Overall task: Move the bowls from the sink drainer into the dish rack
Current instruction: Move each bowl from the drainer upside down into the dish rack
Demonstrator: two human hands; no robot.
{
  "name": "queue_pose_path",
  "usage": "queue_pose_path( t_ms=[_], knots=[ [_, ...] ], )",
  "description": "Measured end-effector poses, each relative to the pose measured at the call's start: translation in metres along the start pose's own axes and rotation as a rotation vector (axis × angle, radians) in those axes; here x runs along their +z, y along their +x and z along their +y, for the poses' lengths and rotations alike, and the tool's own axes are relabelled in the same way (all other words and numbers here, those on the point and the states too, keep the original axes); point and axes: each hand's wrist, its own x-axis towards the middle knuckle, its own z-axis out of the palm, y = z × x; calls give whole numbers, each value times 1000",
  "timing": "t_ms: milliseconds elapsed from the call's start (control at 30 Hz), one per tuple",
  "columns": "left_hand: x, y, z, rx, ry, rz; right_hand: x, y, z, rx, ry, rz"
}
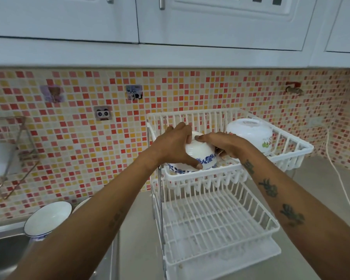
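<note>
A pale grey countertop carries a white two-tier dish rack on its drip tray, backed against the mosaic wall. A white cord trails across the counter to its right; the steel sink sits at left

Dish rack: white plastic-coated wire, smooth, slight sheen; upright post bare shiny metal. Bowl in hands: glossy white glazed ceramic, blue floral band. Second bowl: same glossy glaze. Sink: brushed steel. Worktop: smooth, matt grey. Wall: glossy mosaic tile.
</note>
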Motion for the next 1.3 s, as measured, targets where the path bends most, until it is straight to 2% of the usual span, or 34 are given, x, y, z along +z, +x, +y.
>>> queue_pose_path(
  t_ms=[267, 333, 433, 500, 600, 800, 933, 1067, 1167, 1300],
  knots=[
    [-3, -1, 2, 2, -10, -26, 1, -3, -1, -38, -54, 64],
    [-10, -5, -1, -15, -82, -7, 3, -10, -7, -145, -114, 137],
    [-33, -21, -23, -81, -298, 105, 10, -30, -25, -422, -97, 279],
    [-49, -41, -51, -149, -413, 164, 21, -47, -46, -561, -37, 307],
    [-62, -76, -100, -312, -532, 147, 53, -68, -82, -703, 41, 269],
    [-49, -154, -193, -688, -654, 106, 161, -80, -152, -873, 86, 87],
    [-24, -209, -249, -953, -833, 116, 248, -52, -163, -806, 29, -120],
    [18, -240, -278, -1258, -1100, 172, 334, -1, -140, -501, 138, -331],
    [66, -249, -293, -1384, -1200, 219, 390, 47, -106, -245, 150, -292],
    [116, -257, -309, -1346, -1458, 360, 437, 96, -51, -14, 112, -153]
  ],
)
